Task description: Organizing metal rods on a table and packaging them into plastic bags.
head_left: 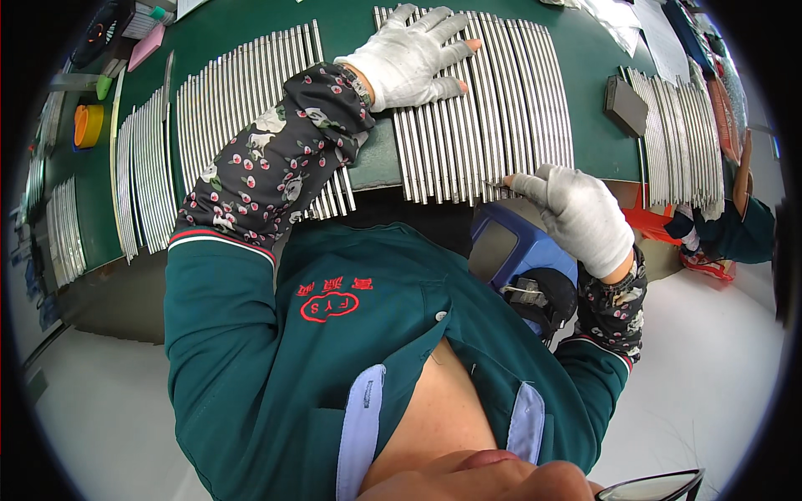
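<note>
A row of slim, shiny metal rods [526, 92] lies side by side on the green table in front of me. My left hand [409, 58], in a white glove with bare fingertips, rests flat across the upper left part of this row, fingers spread. At the row's near edge, toward the right, my right hand [576, 209] is in a similar white glove. Its fingers are curled in and closed, with the tips at the rod ends. Something thin and dark seems to stick out there, too small to name.
More rods [242, 92] lie left of the middle row, partly under my left sleeve, with further bundles [146, 171] beyond. At right, a dark grey block [626, 106] sits against another rod bundle [681, 142]. A yellow tape roll [88, 126] is far left. A blue stool [535, 250] stands below the table edge.
</note>
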Available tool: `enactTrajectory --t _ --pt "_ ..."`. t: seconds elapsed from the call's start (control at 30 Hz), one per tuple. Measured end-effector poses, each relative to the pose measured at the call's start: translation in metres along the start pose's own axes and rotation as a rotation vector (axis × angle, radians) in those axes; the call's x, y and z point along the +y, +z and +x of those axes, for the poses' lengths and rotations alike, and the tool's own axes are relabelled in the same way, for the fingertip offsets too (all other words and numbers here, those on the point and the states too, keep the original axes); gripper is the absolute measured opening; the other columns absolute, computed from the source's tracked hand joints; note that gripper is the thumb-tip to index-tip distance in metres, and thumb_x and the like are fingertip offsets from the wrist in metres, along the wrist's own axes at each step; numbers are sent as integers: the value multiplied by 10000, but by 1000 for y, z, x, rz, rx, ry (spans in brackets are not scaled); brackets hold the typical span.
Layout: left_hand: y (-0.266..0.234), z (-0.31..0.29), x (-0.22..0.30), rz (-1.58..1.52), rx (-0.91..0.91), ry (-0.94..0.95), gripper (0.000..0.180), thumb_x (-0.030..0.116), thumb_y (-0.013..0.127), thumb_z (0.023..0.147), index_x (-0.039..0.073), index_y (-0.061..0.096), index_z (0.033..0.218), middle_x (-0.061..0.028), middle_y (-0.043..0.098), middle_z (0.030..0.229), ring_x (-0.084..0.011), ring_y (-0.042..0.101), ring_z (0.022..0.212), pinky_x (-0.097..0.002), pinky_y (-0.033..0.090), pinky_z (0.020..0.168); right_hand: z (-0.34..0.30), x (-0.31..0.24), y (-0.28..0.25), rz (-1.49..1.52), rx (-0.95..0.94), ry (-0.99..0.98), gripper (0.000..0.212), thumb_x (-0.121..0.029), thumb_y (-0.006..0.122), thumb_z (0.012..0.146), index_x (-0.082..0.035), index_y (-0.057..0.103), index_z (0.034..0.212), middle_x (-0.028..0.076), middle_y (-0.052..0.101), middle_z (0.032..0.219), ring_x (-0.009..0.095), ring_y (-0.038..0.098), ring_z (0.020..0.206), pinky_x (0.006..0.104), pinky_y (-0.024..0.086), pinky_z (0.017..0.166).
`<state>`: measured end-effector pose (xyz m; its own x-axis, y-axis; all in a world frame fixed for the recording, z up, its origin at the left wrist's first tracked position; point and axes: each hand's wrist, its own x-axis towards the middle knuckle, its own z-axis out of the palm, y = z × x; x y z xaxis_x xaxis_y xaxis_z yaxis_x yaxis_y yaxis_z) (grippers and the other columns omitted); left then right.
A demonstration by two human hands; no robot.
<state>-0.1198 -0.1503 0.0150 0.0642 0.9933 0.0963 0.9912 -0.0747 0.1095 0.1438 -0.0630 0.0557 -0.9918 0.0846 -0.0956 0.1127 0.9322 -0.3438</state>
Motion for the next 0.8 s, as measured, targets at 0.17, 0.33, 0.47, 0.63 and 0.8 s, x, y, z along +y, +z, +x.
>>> enactTrajectory --t 0.17,0.33,0.47,0.63,0.8 --pt "-2 -2 0 35 11 12 621 410 575 852 32 485 1336 -235 429 1374 -402 384 1318 -572 278 1089 -1 -6 6 -258 54 -52 440 -4 609 748 -168 675 1151 75 508 734 250 573 661 375 489 584" --pt "2 -2 -2 7 28 13 612 410 572 856 36 489 1333 -237 428 1375 -404 390 1314 -571 278 1089 -3 -4 14 -206 74 -10 504 11 595 763 -213 650 1211 69 498 753 236 563 656 357 488 566" --pt "1 -4 -3 6 38 2 610 413 568 863 37 489 1336 -241 424 1382 -405 385 1320 -569 273 1093 -5 -4 11 -103 97 38 490 -1 597 770 -210 648 1211 80 515 764 247 570 636 358 490 547" --pt "5 -3 -4 5 32 0 611 418 566 864 36 490 1334 -244 425 1381 -406 383 1322 -570 267 1096 -4 -4 8 -66 17 15 438 -28 607 775 -197 665 1174 81 528 735 247 578 617 361 488 540" --pt "3 -1 -2 7 26 7 613 418 567 864 35 488 1336 -246 425 1381 -412 377 1325 -571 258 1103 -2 -2 8 -82 2 4 397 -34 608 781 -191 680 1138 75 527 710 243 574 595 363 482 534"
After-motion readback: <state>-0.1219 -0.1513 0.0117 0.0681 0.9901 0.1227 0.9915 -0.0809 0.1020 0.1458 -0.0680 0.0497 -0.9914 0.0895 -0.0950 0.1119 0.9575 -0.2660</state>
